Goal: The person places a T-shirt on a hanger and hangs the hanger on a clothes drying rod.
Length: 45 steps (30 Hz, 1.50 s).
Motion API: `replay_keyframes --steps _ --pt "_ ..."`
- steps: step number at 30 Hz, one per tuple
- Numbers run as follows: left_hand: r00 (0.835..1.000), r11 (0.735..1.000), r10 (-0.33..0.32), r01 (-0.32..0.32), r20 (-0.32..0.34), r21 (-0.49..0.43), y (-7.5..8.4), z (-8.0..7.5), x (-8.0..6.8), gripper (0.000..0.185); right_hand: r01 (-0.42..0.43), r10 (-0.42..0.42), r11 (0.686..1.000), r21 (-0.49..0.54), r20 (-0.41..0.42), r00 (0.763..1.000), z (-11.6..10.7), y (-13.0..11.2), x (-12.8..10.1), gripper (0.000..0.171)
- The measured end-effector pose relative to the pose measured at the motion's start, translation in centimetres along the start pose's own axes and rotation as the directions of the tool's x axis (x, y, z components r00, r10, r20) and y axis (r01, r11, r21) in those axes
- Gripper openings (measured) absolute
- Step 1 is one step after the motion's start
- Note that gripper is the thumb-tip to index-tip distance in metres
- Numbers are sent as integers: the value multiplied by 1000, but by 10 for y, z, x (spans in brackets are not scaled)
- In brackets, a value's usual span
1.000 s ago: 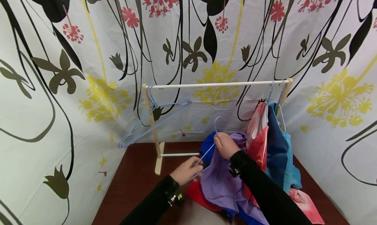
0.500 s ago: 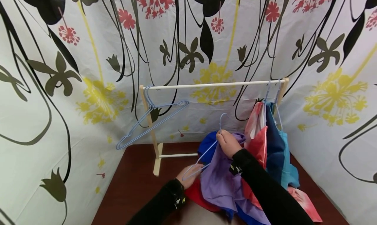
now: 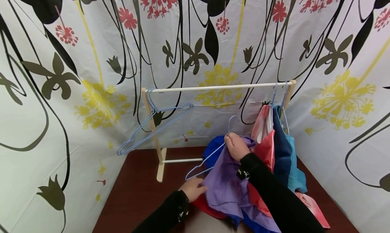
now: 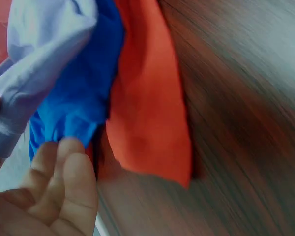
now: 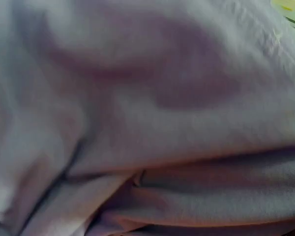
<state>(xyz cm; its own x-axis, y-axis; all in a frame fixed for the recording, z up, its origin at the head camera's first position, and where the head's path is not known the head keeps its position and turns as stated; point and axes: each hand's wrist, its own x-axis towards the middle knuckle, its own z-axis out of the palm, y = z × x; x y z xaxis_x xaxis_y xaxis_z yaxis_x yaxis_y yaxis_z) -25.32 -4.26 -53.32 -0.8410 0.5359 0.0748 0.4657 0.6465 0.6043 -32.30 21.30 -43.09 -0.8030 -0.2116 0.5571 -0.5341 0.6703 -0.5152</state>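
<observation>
My right hand (image 3: 237, 146) grips the light blue hanger (image 3: 208, 155) just under its hook, with purple cloth bunched beneath the fingers. The hanger's left arm sticks out bare, while its right part is hidden by the hand and a purple garment (image 3: 223, 189). Lower left, my left hand (image 3: 192, 189) pinches the garment's left edge between thumb and forefinger. In the left wrist view, its other fingers (image 4: 64, 187) reach out beside the purple cloth (image 4: 44, 73). Folds of the purple garment (image 5: 152, 118) fill the right wrist view.
A rack with a white rail (image 3: 219, 87) stands behind. Light blue hangers (image 3: 152, 134) hang at its left end; red-and-white (image 3: 263, 134) and blue (image 3: 284, 151) garments hang at its right. Blue cloth (image 3: 211, 151) and red cloth (image 3: 207, 207) lie on the dark brown table (image 3: 134, 185).
My left hand has let go of the hanger's left end, moved down and taken the purple garment's edge. The right hand keeps hold below the hook.
</observation>
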Motion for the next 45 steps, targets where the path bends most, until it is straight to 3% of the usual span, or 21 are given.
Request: replay_keyframes --steps 6,12,15,19,25,30,37,45 --pt "1000 999 -4 4 -5 -45 -6 -17 -15 24 35 -38 992 -123 -21 999 -5 0 5 23" --pt "999 995 -46 45 -3 -84 -4 -34 -26 42 23 -30 961 -277 -21 999 -13 -1 8 22" --pt "999 994 -49 48 -10 -95 -3 -40 -27 35 -1 -3 953 -303 -14 1000 -17 0 9 21" --pt "999 998 -13 11 -37 -55 -4 -44 -27 21 -28 33 948 -318 11 999 -20 2 9 24" --pt "997 998 42 -38 -71 56 -5 -51 -27 27 -37 54 933 -358 38 998 -22 8 8 30" --pt "991 992 78 -66 -113 106 3 -63 -23 29 -22 52 924 -382 68 996 -23 7 7 30" --pt "973 987 118 -93 -199 130 28 -75 -7 31 -9 44 937 -349 93 995 -21 1 7 27" --pt "949 989 138 -117 -285 90 54 -74 13 33 45 -8 943 -330 113 994 -11 -4 6 25"
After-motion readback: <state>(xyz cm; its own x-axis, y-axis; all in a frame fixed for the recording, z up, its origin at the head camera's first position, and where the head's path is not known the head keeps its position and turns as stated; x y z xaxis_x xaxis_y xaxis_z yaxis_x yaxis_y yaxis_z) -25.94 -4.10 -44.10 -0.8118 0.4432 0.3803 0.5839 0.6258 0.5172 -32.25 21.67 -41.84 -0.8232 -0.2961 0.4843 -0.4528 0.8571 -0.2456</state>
